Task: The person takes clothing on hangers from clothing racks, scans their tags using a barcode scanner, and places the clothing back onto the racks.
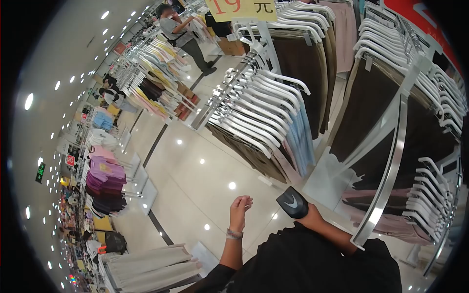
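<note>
Near the bottom centre, my left hand [240, 207] is raised over the floor with its fingers curled; whether it holds anything is too small to make out. A band [234, 234] circles that wrist. My right hand [312, 218] is wrapped round a dark handheld device [293, 202] with a grey curved mark on its face. Just beyond the device, trousers [249, 154] in brown, pink and light blue hang from white hangers [259, 107]. A curved metal rail [391, 180] passes close to my right forearm.
More brown trousers [376, 112] hang at the right, above white hangers [425, 205]. Pale trousers [151, 266] hang at the lower left. Purple tops [105, 171] are on a rack at the left. A person [181, 36] stands beside garments at the top. A yellow price sign [242, 10] hangs overhead.
</note>
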